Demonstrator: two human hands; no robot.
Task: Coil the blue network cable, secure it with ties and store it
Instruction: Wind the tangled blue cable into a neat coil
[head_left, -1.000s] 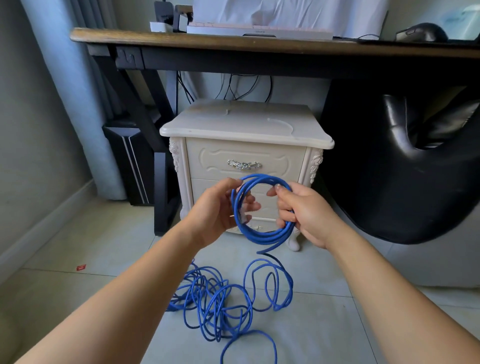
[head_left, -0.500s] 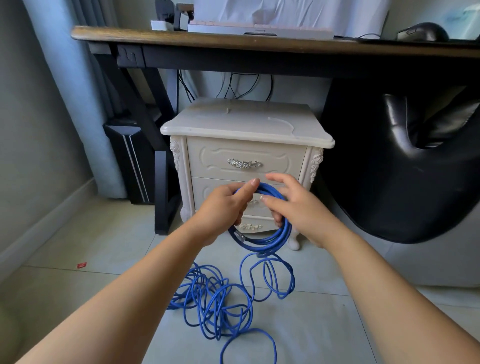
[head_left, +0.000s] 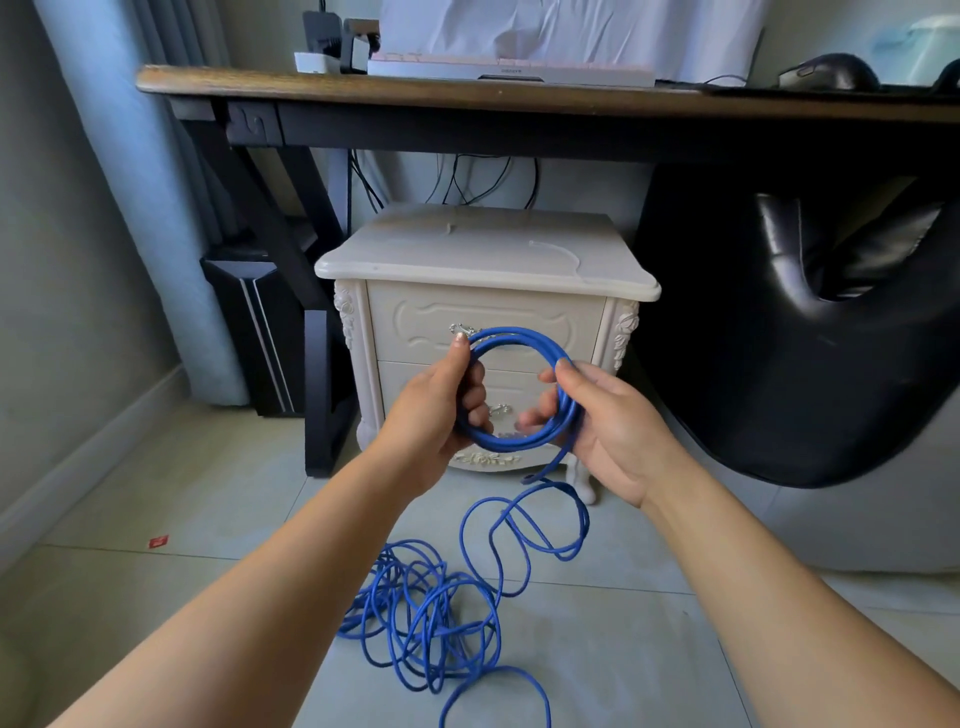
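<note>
While most of the blue network cable (head_left: 431, 618) lies as a loose heap on the floor (head_left: 156, 649), in front of the white nightstand (head_left: 483, 260) under the desk (head_left: 467, 96), you have only a few turns made. Your coil (head_left: 519, 335) is held up in front of the drawers, with one strand dropping from its right side to the heap.

Your left hand (head_left: 431, 415) has its fingers curled round the coil's left side, thumb up along the top. Your right hand (head_left: 618, 431) pinches the right side between thumb and fingers, where the strand leaves.

Risks, my read:
- The heap's loops overlap, so a fast pull could cinch a knot.
- Twist in the feed may throw figure-eights and spring turns out of the left grip.
- The strand runs near the nightstand foot (head_left: 584, 486) and could snag there.

Thin pale strips on the nightstand top might be ties; can't tell.
</note>
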